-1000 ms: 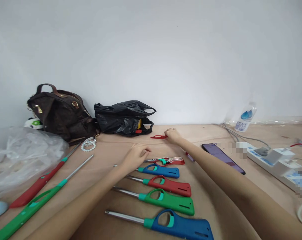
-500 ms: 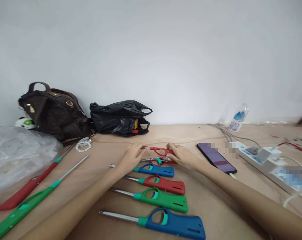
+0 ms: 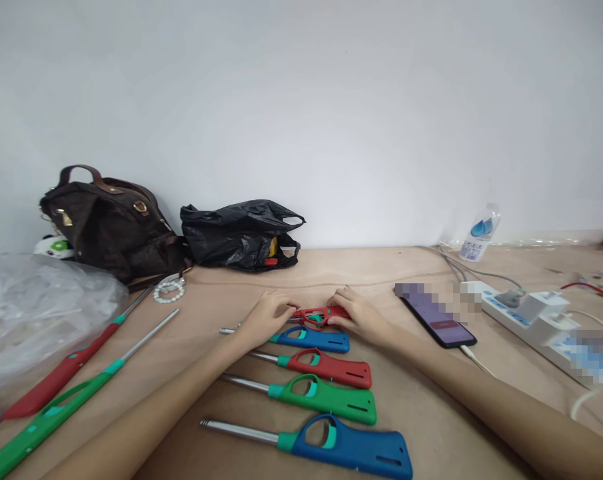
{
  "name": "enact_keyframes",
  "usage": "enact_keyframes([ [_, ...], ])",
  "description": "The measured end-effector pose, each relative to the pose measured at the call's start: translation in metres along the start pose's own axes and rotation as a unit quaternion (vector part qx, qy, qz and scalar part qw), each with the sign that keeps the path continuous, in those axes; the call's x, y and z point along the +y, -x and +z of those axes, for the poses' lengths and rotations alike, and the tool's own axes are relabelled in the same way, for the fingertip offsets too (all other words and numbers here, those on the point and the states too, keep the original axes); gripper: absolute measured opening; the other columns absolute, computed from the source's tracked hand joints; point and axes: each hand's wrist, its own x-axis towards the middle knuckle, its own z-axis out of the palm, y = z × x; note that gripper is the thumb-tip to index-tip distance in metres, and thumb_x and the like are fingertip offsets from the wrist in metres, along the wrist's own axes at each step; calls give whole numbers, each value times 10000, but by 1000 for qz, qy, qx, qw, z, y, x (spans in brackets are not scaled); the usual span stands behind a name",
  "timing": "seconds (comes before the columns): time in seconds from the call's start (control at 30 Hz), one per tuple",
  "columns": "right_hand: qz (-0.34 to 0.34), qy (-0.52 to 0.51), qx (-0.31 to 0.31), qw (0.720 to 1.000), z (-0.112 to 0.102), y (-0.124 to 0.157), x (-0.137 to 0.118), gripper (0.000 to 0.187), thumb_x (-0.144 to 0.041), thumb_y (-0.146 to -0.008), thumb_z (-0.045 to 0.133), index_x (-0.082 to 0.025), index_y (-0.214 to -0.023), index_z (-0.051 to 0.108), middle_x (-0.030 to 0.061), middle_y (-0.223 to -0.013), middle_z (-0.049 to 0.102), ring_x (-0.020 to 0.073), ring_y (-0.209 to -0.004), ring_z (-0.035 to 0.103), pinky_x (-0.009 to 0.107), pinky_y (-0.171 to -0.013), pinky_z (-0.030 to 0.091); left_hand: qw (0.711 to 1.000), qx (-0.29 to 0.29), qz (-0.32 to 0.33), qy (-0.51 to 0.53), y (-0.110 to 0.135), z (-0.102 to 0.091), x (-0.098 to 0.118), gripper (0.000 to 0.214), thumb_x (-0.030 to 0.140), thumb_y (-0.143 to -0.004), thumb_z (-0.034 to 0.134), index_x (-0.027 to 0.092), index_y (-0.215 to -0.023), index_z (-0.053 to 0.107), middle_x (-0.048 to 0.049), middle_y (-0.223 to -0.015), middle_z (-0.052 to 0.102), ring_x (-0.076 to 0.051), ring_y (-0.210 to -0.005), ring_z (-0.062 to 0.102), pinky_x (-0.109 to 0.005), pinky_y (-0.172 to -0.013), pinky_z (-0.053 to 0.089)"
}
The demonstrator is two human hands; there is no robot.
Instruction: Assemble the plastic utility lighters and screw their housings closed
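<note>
At the far end of a row of stick lighters lies a red lighter [image 3: 314,315], its half shell resting over the other half and a turquoise trigger showing in the loop. My right hand [image 3: 361,317] grips the wide handle end of this shell. The thumb and fingers of my left hand [image 3: 267,319] are closed at its narrow front end, hiding most of the metal tube. Nearer to me lie a blue lighter [image 3: 326,340], a red one [image 3: 338,370], a green one [image 3: 338,400] and a larger-looking blue one [image 3: 361,445], tubes pointing left.
On the left lie a long red lighter [image 3: 56,382], a long green lighter [image 3: 66,413], a clear plastic bag [image 3: 56,300] and a bead bracelet [image 3: 168,291]. A dark backpack [image 3: 111,227] and black bag [image 3: 231,237] stand behind. To the right are a phone [image 3: 436,317], power strip [image 3: 521,323] and bottle [image 3: 480,233].
The red half shell has come down onto the lighter's other half in my right hand. My left fingers have moved right and closed at its front end.
</note>
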Motion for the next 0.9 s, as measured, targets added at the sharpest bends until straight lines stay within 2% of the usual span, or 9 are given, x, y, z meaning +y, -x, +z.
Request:
enact_keyframes([
  [0.43, -8, -18, -5, 1000, 13, -1, 8, 195, -365, -909, 542, -184, -976, 573, 88, -1014, 563, 219, -983, 511, 346, -851, 432, 999, -23, 19, 18, 1, 7, -1, 158, 257, -843, 573, 194, -896, 709, -38, -931, 731, -213, -891, 638, -315, -850, 448],
  [0.9, -14, -29, -4, 999, 12, 1, 6, 223, -383, -899, 557, -174, -973, 576, 91, -1011, 565, 221, -990, 511, 336, -846, 432, 999, -39, 27, -8, 1, 8, -1, 120, 230, -836, 591, 191, -866, 701, -39, -900, 716, -220, -883, 623, -311, -832, 424],
])
